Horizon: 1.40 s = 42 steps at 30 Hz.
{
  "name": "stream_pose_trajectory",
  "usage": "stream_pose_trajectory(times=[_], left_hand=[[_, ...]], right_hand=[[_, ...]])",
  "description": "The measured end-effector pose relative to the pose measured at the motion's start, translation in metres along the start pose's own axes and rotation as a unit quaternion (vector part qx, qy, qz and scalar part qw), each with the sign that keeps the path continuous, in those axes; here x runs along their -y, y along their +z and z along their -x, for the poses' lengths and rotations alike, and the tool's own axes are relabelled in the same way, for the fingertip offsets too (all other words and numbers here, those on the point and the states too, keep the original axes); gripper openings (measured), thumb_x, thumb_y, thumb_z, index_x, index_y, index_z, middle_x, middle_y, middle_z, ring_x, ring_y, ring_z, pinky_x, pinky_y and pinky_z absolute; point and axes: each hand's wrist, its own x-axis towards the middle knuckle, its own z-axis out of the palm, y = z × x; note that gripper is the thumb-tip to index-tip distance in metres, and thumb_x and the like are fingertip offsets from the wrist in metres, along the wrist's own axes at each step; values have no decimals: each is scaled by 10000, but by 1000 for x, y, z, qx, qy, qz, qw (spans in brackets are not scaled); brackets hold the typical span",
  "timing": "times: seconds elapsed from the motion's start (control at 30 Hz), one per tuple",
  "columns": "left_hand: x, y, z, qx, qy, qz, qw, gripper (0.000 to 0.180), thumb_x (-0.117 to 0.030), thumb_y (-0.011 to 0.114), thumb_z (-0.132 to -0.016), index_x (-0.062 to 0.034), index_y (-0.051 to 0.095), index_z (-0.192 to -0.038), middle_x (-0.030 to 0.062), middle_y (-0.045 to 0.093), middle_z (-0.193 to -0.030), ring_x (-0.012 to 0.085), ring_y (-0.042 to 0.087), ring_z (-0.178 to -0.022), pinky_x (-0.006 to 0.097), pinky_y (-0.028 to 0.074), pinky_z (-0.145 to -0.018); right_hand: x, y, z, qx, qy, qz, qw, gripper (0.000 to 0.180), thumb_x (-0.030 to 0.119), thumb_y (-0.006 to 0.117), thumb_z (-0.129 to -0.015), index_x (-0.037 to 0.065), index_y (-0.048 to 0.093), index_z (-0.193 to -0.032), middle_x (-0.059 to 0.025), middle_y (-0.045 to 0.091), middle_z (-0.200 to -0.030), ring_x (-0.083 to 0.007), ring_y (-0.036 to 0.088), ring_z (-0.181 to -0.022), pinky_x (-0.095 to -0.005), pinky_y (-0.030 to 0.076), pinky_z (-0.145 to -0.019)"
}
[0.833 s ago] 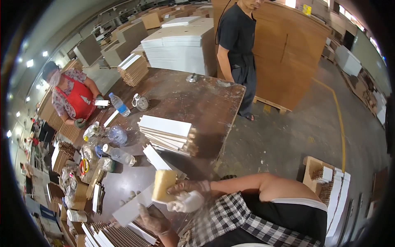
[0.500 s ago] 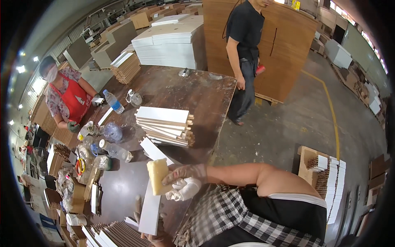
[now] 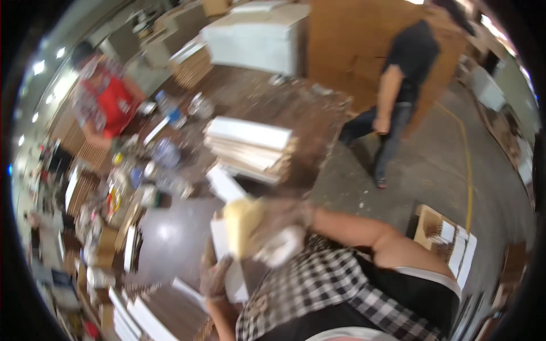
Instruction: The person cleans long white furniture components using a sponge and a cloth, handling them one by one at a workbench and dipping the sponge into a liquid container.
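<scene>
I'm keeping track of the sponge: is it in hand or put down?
In hand: the right hand grips the sponge, which overlaps the white strip in view. Blur leaves unclear whether they touch.

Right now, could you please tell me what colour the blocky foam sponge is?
The blocky foam sponge in the right hand is pale yellow, clearest in the head view.

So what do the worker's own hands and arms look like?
The right hand and left hand seem to wear thin, see-through gloves, but it's blurry. No sleeve shows on the right forearm or left forearm. Near the right arm are black-and-white checked cloth and a black garment.
</scene>
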Motion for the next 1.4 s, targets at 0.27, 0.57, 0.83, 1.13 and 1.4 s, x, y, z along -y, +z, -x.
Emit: stream_pose_trajectory(times=[0.27, 0.57, 0.83, 1.13, 1.4], left_hand=[[-12, 4, -17, -25, 40, -34, 998, 664, -125, 664, -775, -34, 374, -1365, 117, 587, -1076, 185, 609, -849, 306, 512, -687], [-28, 35, -11, -84, 119, -56, 988, 616, 20, 593, -826, 6, 319, -1378, 125, 403, -1378, 207, 403, -1244, 330, 332, -1022], [-28, 47, -15, -124, 236, -62, 962, 742, -80, 690, -773, 20, 272, -1377, 151, 384, -1345, 216, 397, -1232, 341, 336, -1025], [4, 59, -36, -169, 226, 117, 952, 720, -361, 667, -776, 56, 388, -1292, 156, 500, -1201, 258, 502, -1093, 370, 398, -950], [-6, 53, -6, -142, 214, -11, 966, 709, -11, 639, -794, 0, 262, -1394, 162, 320, -1408, 277, 322, -1279, 395, 304, -1037]], right_hand=[[30, 50, 33, -244, -292, 395, 836, 452, -32, 731, -713, 18, 553, -1125, -98, 636, -1038, -191, 631, -957, -322, 547, -848], [8, 31, -24, -195, -316, 347, 861, 482, 106, 735, -745, 5, 524, -1166, -104, 608, -1072, -184, 603, -983, -310, 530, -837], [-5, 60, -40, -200, -354, 425, 809, 348, 41, 669, -779, -1, 568, -1110, -102, 649, -997, -157, 630, -870, -281, 534, -760], [0, 60, -23, -193, -323, 494, 784, 403, 149, 681, -793, 10, 586, -1159, -88, 598, -1142, -178, 538, -1087, -307, 420, -949], [-21, 33, -5, -185, -338, 253, 887, 460, -24, 677, -780, -7, 499, -1204, -48, 592, -1135, -131, 535, -1087, -271, 417, -966]])
